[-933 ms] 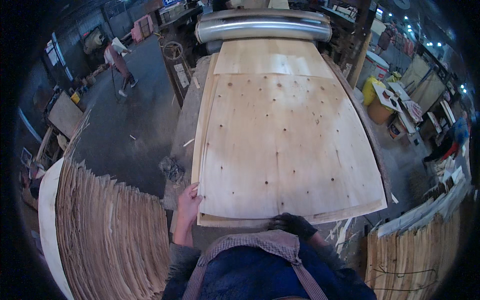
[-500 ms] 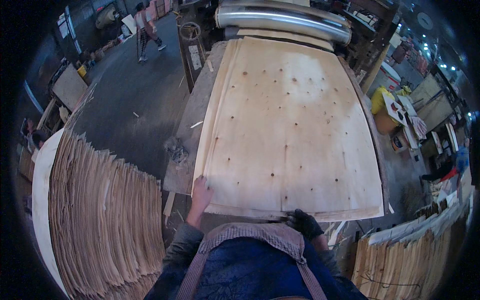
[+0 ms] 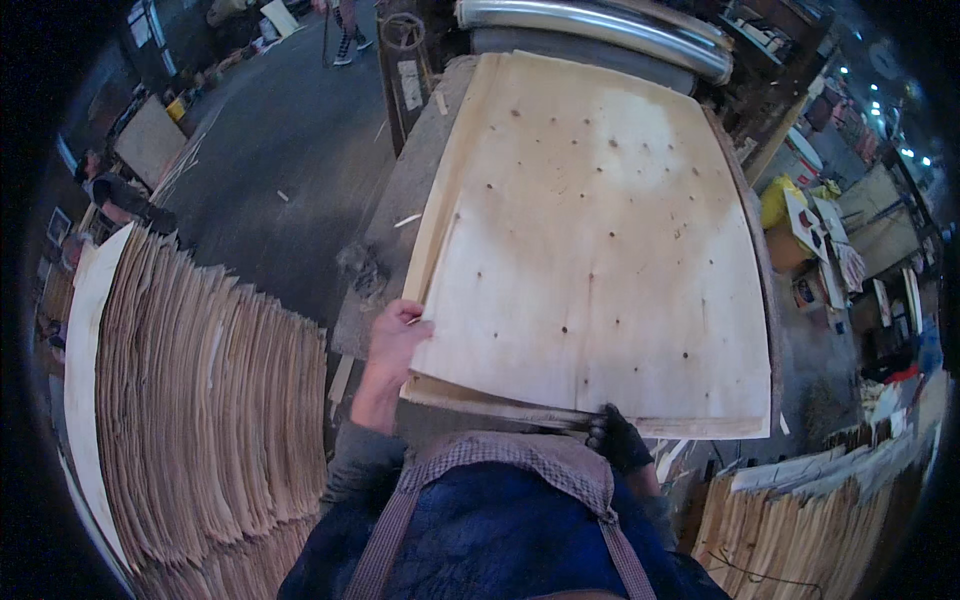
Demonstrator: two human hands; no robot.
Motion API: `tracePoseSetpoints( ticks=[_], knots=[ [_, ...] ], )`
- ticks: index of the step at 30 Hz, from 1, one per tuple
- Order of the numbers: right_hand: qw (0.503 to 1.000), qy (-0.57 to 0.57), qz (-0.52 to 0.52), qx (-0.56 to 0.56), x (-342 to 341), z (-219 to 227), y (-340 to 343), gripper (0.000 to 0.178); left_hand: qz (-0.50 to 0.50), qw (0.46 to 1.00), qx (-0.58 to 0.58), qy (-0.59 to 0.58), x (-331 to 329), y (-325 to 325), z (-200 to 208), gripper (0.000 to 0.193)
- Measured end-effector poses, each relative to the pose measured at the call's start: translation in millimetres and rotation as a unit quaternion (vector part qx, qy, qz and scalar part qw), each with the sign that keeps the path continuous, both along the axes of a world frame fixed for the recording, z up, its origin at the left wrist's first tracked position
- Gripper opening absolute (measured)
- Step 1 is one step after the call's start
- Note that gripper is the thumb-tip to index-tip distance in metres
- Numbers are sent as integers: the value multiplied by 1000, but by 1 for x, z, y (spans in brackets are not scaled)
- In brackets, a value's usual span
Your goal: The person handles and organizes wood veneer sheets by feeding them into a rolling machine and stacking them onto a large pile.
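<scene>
A large pale wood veneer sheet (image 3: 590, 250) with dark knots lies on top of other sheets on the bench before me. Bare, my left hand (image 3: 395, 340) pinches the sheet's left edge near its near corner and holds that corner raised. A dark gap shows under the lifted near edge, above the lower sheets (image 3: 470, 400). My right hand (image 3: 617, 440), in a dark glove, is at the middle of the near edge, its fingers closed round the sheet's rim. Part of that grip is hidden by the glove.
A shiny metal roller (image 3: 600, 38) spans the bench's far end. Tall veneer stacks stand at left (image 3: 210, 400) and at lower right (image 3: 790, 510). A person (image 3: 125, 200) is behind the left stack; another person's legs (image 3: 347, 35) show on the floor ahead.
My left hand has risen and moved slightly away from me, lifting the sheet's near left corner. The view has shifted, and a strip of sheet by the roller no longer shows.
</scene>
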State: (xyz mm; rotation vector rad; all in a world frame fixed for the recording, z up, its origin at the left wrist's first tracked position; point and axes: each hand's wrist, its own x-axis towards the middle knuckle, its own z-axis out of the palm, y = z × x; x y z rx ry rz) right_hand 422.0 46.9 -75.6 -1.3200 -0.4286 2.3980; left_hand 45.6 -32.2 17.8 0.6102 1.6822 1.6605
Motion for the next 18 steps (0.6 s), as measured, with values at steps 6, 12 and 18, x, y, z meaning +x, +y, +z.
tracePoseSetpoints(
  ticks=[6,12,18],
  knots=[
    [994,-26,-85,61,25,-3,8,23,9,994,14,-110,-12,-19,-2,23],
    [842,-212,101,486,46,-56,48,22,22,990,22,-141,-21,-9,-34,26],
    [984,83,-68,141,-26,-6,157,17,-17,953,-221,206,-19,25,-84,59]
  ],
)
